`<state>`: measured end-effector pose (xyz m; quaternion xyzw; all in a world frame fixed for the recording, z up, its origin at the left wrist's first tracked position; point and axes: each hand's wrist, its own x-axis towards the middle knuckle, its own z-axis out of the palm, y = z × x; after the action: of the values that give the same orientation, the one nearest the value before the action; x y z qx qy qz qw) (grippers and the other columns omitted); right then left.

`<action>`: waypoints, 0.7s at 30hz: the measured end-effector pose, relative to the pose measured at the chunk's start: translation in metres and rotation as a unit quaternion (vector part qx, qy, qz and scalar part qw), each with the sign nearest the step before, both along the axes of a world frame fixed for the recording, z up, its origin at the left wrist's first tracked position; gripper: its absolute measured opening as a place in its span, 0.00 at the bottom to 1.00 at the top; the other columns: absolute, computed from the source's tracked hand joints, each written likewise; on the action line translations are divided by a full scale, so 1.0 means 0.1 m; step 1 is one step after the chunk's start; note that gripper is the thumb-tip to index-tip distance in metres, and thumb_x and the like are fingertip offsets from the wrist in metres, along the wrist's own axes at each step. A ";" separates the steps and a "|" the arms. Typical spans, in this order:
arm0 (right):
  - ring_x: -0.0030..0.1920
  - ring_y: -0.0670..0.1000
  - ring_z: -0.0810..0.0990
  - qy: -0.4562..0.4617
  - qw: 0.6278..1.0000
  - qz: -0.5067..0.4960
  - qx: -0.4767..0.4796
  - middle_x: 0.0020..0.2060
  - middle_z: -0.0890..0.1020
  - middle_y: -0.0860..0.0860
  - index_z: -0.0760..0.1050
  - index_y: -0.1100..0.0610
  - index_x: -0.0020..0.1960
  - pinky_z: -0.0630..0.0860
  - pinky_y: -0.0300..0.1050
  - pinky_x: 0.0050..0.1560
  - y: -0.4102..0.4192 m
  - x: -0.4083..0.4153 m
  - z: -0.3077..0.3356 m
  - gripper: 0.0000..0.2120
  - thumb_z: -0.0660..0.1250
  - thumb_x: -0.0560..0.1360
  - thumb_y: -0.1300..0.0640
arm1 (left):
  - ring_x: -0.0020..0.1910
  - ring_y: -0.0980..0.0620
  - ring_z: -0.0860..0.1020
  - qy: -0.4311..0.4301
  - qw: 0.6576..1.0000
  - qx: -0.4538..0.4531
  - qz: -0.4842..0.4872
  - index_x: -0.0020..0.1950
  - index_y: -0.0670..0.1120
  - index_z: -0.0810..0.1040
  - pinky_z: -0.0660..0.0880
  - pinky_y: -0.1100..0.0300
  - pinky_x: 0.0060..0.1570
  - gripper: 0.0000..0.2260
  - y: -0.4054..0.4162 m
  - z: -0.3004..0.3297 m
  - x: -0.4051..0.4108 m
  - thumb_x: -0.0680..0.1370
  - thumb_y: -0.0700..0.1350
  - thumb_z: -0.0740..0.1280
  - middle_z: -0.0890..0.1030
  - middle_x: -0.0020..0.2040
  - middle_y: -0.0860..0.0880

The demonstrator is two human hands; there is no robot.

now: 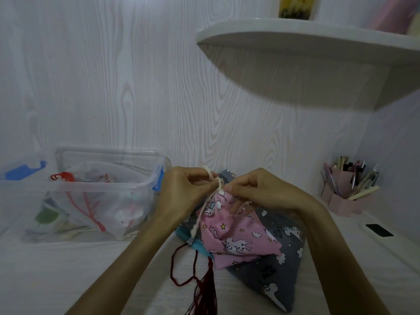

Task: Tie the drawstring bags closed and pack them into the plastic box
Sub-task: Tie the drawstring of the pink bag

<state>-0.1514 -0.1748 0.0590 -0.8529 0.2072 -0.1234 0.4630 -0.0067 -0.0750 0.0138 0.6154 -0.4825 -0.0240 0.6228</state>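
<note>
A pink unicorn-print drawstring bag (236, 237) lies on a grey unicorn-print bag (279, 267) on the white table. My left hand (181, 189) pinches the pink bag's cream drawstring (210, 194) just above the gathered neck. My right hand (259, 189) pinches the cord from the other side, fingers curled at the bag's mouth. One cord end hangs down past my left wrist. The clear plastic box (106, 194) with blue clips stands open to the left, holding a white mesh bag with a red drawstring (91, 208) and other bags.
A dark red tassel with a cord (204, 285) lies in front of the bags, and a blue bag edge (196, 245) peeks from under them. A pink pen holder (347, 189) stands at the right, a dark device (379, 230) nearer. A rounded shelf (306, 55) juts overhead.
</note>
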 end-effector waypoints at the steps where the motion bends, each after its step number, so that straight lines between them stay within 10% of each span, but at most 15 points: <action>1: 0.40 0.51 0.85 0.003 1.000 -0.007 0.016 0.44 0.85 0.57 0.81 0.57 0.52 0.81 0.39 0.38 0.00 0.00 0.01 0.10 0.63 0.78 0.54 | 0.35 0.59 0.83 -0.015 1.000 -0.001 0.007 0.41 0.51 0.85 0.80 0.63 0.40 0.04 0.00 -0.02 0.01 0.68 0.43 0.76 0.85 0.37 0.54; 21: 0.28 0.42 0.79 -0.055 0.997 -0.054 -0.014 0.39 0.80 0.49 0.78 0.57 0.48 0.70 0.30 0.26 -0.09 0.03 -0.02 0.06 0.61 0.79 0.60 | 0.41 0.59 0.83 -0.057 0.997 -0.009 -0.051 0.45 0.48 0.85 0.81 0.57 0.45 0.09 0.01 0.00 0.03 0.70 0.51 0.72 0.86 0.41 0.52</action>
<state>-0.1482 -0.1837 0.0567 -0.8387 0.2256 -0.1977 0.4546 -0.0035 -0.0744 0.0141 0.5848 -0.5484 -0.0165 0.5975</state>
